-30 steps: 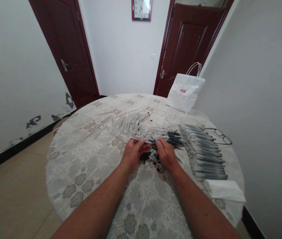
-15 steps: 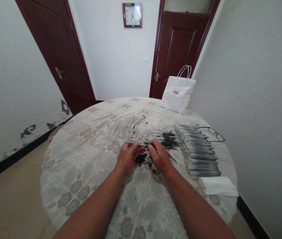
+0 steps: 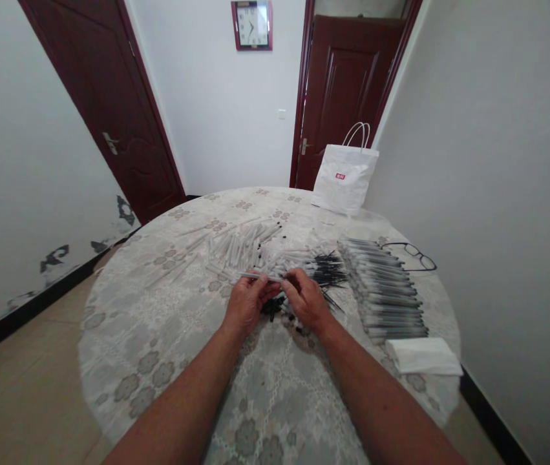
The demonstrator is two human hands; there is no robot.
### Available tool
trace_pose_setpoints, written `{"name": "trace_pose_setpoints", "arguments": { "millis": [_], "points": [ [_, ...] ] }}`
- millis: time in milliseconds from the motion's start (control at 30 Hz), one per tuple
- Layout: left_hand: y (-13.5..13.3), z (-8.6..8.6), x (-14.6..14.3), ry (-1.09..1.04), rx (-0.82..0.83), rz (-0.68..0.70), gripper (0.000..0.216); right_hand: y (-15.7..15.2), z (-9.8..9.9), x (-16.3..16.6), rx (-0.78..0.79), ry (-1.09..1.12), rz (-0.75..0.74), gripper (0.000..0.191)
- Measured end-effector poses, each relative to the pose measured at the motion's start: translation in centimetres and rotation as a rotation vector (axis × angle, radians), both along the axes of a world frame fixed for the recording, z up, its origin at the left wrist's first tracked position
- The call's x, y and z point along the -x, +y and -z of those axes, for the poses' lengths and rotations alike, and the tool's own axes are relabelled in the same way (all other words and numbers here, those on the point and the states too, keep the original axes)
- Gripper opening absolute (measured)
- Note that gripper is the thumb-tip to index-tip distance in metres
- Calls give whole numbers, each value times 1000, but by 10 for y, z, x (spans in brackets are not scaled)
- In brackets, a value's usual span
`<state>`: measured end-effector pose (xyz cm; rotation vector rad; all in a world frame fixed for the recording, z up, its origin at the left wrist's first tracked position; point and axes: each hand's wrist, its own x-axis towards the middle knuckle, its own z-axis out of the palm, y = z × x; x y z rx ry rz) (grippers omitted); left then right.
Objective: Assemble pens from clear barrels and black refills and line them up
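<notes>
Over the middle of the table, my left hand (image 3: pixel 245 303) pinches a pale, slim pen (image 3: pixel 252 276) lying crosswise between thumb and fingers. At the pen's right end, my right hand (image 3: pixel 307 300) has its thumb and forefinger closed; the tip is hidden there. Behind both hands spreads a heap of clear-white pen barrels (image 3: pixel 238 248). A bundle of dark-tipped pen refills (image 3: pixel 327 270) lies just beyond the right hand. Small black pen parts (image 3: pixel 271 309), perhaps caps, sit in a pile between my wrists.
Assembled-looking pens (image 3: pixel 386 290) are stacked in a long row at the right. Near them lie eyeglasses (image 3: pixel 417 258) and a folded white cloth or paper (image 3: pixel 424 357). A white paper bag (image 3: pixel 345 181) stands at the back of the round table (image 3: pixel 134 342).
My right hand has shifted slightly left along the pen, closer to my left hand. The whole view has tilted a little.
</notes>
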<state>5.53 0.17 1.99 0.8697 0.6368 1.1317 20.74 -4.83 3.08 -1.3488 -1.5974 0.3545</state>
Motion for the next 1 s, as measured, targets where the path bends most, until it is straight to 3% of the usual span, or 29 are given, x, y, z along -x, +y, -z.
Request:
{"name": "trace_pose_setpoints", "arguments": {
  "millis": [133,267,367,467,767,900,1000],
  "points": [
    [-3,-2,0,263,-183,-41,29,1,-4,-9,-45,95,43,18],
    [-9,4,2,656,-625,-122,19,3,-8,-35,-127,347,248,22],
    [-12,15,1,918,-944,-70,22,6,-7,-54,-175,412,351,21],
    [-10,24,-1,1140,-1101,-21,25,7,-4,-61,-190,378,382,20],
    [-8,27,-10,1337,-1135,-41,14,4,-5,-55,-186,299,324,20],
    [-9,26,-9,1207,-1065,-107,11,6,-4,-58,-181,370,323,17],
    [-5,20,-1,994,-862,-174,11,7,-2,-60,-188,483,299,12]
  ]
}}
